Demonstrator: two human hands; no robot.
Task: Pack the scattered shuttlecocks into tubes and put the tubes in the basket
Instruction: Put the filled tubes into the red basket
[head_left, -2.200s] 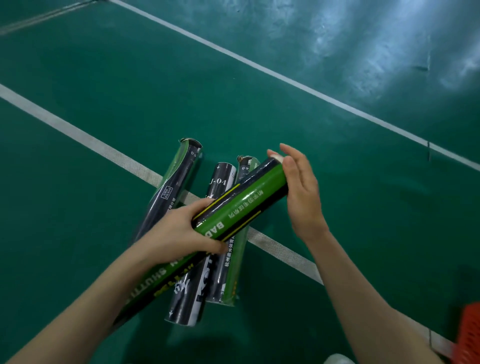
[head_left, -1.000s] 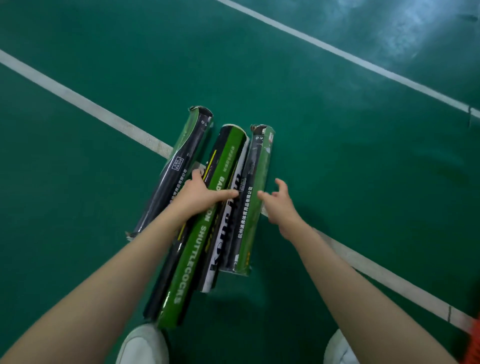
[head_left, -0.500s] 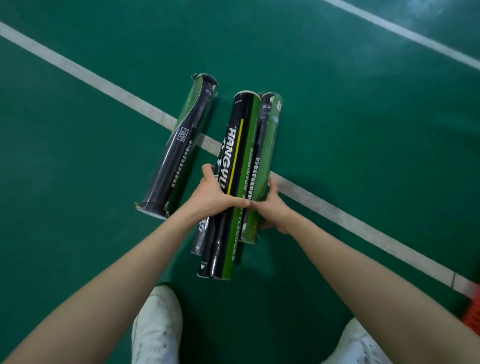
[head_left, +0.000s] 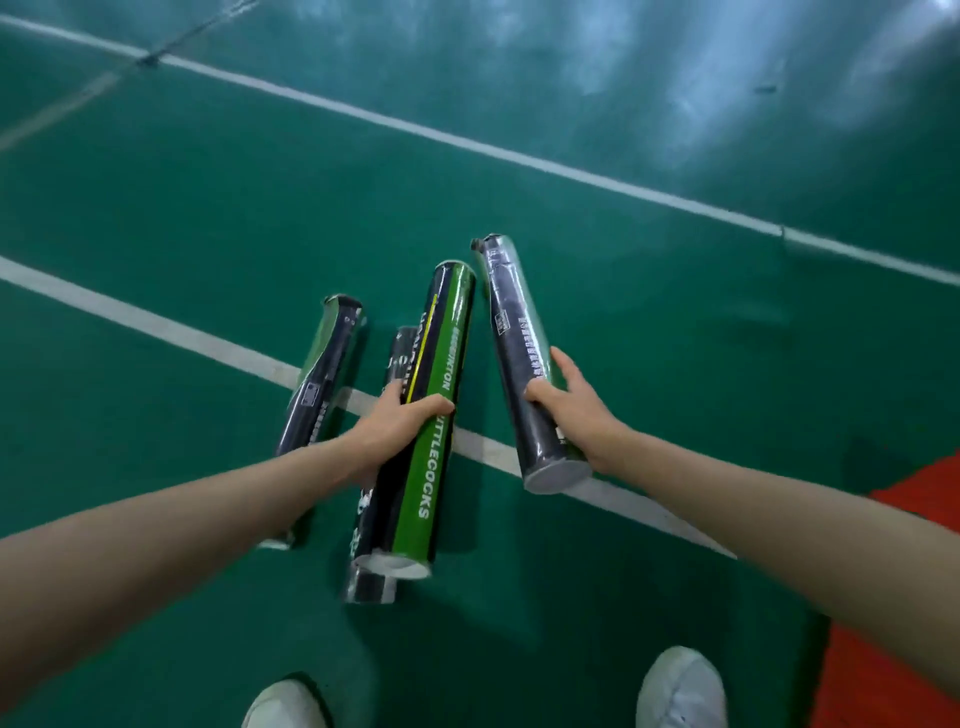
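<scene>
My left hand (head_left: 397, 423) grips two shuttlecock tubes together above the floor: a green and black tube (head_left: 439, 415) marked SHUTTLECOCKS on top, and a black tube (head_left: 371, 577) under it. In my right hand (head_left: 576, 408) is a dark tube (head_left: 511, 332), held apart to the right and tilted away from me. A fourth tube (head_left: 324, 374), black and green, lies on the court floor at the left, across a white line. No loose shuttlecocks are in view.
The green court floor (head_left: 208, 208) carries white lines (head_left: 467, 140). A red surface (head_left: 883, 649) shows at the lower right edge; I cannot tell whether it is the basket. My two white shoes (head_left: 680, 686) stand at the bottom.
Both hands have lifted tubes off the floor: the left took two together, the right took one and moved it away to the right. The view has risen. One tube stays on the floor.
</scene>
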